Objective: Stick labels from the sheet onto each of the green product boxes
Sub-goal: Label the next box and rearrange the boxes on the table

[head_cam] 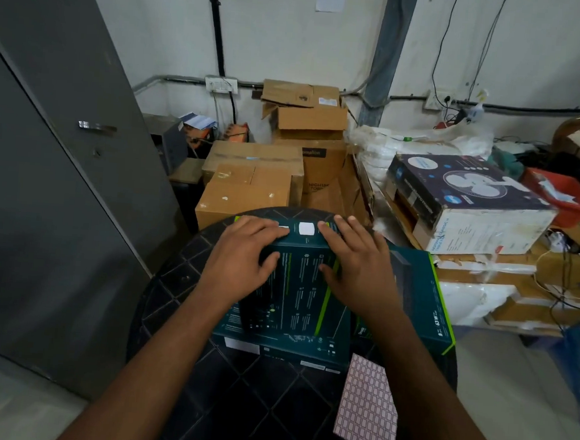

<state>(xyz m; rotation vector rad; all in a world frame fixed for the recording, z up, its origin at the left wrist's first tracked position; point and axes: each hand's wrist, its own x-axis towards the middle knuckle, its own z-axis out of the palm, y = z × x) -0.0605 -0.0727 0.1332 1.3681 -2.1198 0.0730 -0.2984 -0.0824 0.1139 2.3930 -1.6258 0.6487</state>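
Observation:
A dark green product box (298,282) stands on top of another green box (283,343) on the round black table (235,398). My left hand (245,251) grips its far left top edge, thumb on the near face. My right hand (354,262) grips the far right top edge the same way. A white label (307,228) sits on the top face between my fingers. A third green box (420,297) lies to the right, partly behind my right arm. The pink label sheet (368,411) lies on the table's near right.
A grey metal cabinet (61,186) stands at the left. Brown cartons (249,186) are stacked behind the table. A fan box (465,201) and clutter cover a wooden bench at the right, with cables along the wall.

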